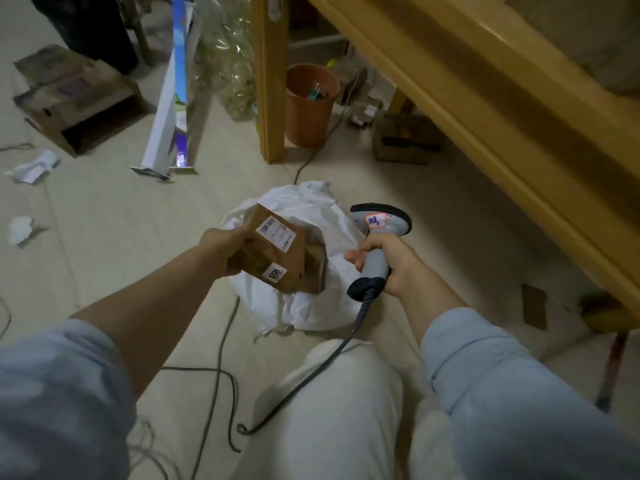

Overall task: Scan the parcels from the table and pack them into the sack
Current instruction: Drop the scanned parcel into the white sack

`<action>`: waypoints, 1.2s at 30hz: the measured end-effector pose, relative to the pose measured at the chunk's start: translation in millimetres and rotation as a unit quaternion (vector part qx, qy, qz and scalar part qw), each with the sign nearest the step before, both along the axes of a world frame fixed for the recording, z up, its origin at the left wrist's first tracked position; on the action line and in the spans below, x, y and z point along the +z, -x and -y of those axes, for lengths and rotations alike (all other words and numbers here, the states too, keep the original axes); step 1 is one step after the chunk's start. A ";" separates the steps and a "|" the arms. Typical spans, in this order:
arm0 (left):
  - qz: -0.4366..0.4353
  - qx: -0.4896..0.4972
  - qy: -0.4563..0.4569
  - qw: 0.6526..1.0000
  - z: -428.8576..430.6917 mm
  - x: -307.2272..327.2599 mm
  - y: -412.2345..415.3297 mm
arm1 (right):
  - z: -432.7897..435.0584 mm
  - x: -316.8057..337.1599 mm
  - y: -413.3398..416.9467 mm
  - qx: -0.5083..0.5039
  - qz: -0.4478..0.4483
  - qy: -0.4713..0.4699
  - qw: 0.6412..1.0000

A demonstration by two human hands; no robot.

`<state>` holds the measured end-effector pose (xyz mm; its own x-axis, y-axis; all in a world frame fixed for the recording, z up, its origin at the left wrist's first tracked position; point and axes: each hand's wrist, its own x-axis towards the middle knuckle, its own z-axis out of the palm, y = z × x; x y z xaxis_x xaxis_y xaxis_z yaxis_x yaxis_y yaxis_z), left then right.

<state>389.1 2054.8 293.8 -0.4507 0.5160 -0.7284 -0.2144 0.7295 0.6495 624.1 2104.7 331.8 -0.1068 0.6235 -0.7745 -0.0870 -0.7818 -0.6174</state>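
My left hand grips a brown cardboard parcel by its left side, holding it tilted over the open mouth of the white sack on the floor. The parcel carries a white shipping label on top and a sticker reading 1206 on its near face. Another brown box shows inside the sack just beneath it. My right hand holds a grey handheld barcode scanner by its handle, to the right of the sack, its head pointing away from me. The scanner's dark cable trails down across my leg.
The yellow wooden table runs overhead at the right, its leg behind the sack. An orange bin stands under it. Cardboard boxes, a tall white carton, crumpled paper and loose cables lie on the floor.
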 end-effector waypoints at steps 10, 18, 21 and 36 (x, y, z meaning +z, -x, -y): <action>0.014 0.049 0.036 0.998 -61.4 -82.7 -19.7 | -39.1 -67.7 1.0 -0.010 -0.038 0.078 0.996; 0.016 0.058 -0.001 0.998 -111.3 -121.4 -30.2 | -68.2 -105.9 -1.0 -0.056 -0.036 0.085 0.994; 0.003 0.060 -0.002 0.998 -124.0 -138.0 -35.7 | -75.4 -123.7 -4.3 -0.073 -0.008 0.082 0.994; 0.011 0.025 0.050 0.998 -136.2 -195.7 -45.3 | -107.0 -184.2 -14.5 -0.115 0.014 0.057 0.992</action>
